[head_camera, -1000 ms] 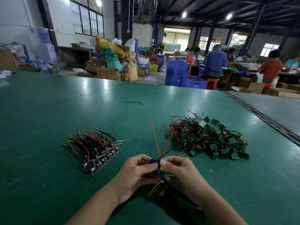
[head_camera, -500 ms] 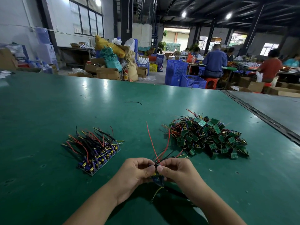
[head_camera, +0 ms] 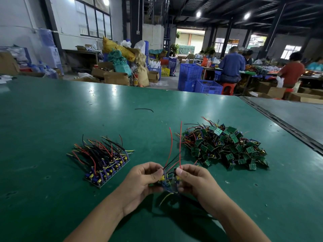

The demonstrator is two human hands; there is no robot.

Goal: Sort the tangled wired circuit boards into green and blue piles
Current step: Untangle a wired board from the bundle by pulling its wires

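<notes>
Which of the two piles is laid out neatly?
The blue pile, on the left: its boards sit in a tidy row, while the green pile on the right is a loose tangle.

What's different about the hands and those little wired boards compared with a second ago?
The left hand and right hand have drawn slightly apart, each pinching part of the blue wired boards, which are separating; the red wires now stand more upright. Nothing was let go. The blue pile, the green pile and the loose black wire stayed put.
</notes>
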